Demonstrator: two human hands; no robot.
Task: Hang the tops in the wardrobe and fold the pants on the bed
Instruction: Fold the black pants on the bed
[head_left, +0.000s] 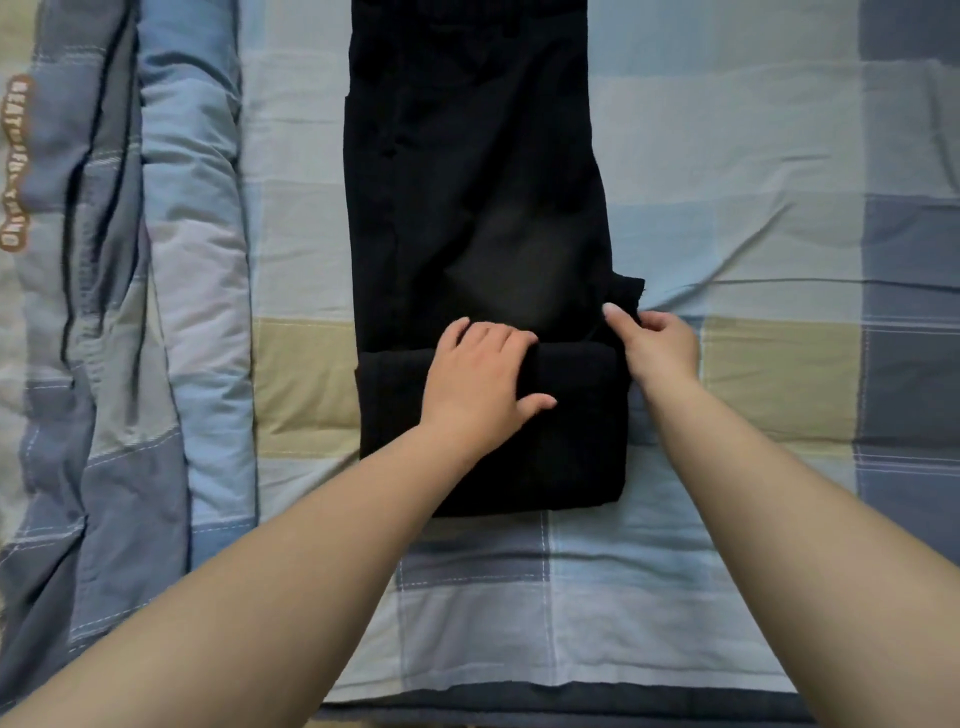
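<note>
Black pants (467, 182) lie lengthwise on the bed (727, 156) (near end folded over); left hand (475, 384) presses flat, released, right hand (657, 345) pinches their edge.

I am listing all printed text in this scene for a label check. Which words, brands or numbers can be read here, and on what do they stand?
"BEAUTIFUL..." (uncertain): brown capital letters running vertically on the folded quilt at the left edge; the first word seems to read so, and the letters after it are too blurred to read.
Black pants: no text visible.
Checked bed sheet: no text visible.
</note>
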